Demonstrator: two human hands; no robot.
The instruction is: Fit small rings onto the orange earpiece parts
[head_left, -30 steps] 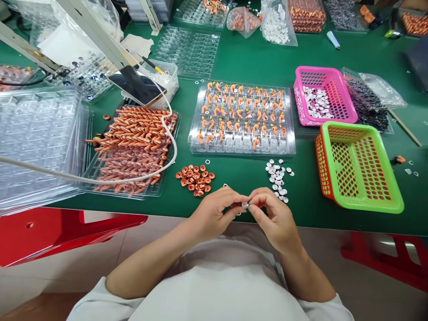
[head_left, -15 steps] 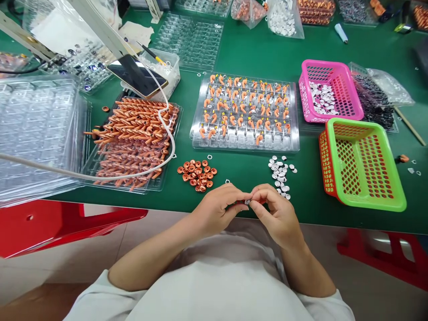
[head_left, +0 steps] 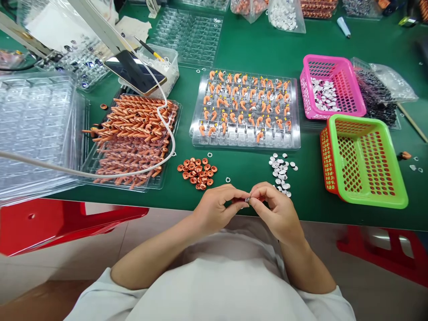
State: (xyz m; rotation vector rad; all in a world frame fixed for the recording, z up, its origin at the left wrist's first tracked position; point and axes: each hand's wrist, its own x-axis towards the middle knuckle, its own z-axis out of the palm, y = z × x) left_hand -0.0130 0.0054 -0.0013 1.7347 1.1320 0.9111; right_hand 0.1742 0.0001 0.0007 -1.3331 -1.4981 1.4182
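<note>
My left hand (head_left: 219, 206) and my right hand (head_left: 276, 209) meet at the table's front edge, thumbs and forefingers pinched on one small, dark-and-silvery part (head_left: 248, 200). Fingertips cover most of it, so its kind does not show. Just beyond my left hand lies a pile of copper-coloured round cups (head_left: 198, 171) with holes in their middles. White round discs (head_left: 281, 171) are scattered behind my right hand. Between the piles lies a small white ring (head_left: 228, 179). Farther back, a clear plastic tray (head_left: 245, 140) holds rows of curved orange parts with yellow tips.
At left, copper-coloured stems (head_left: 137, 120) fill a tray under a white cable (head_left: 171, 133), beside stacked clear trays (head_left: 33, 133). A phone (head_left: 135, 71) leans over a clear box. Right stand a pink basket (head_left: 354, 102) with white discs and a green basket (head_left: 371, 203) nested in a red one.
Both hands stay pinched together on the small part, with only slight finger movement. The view has shifted a little; nothing on the table has visibly been moved.
</note>
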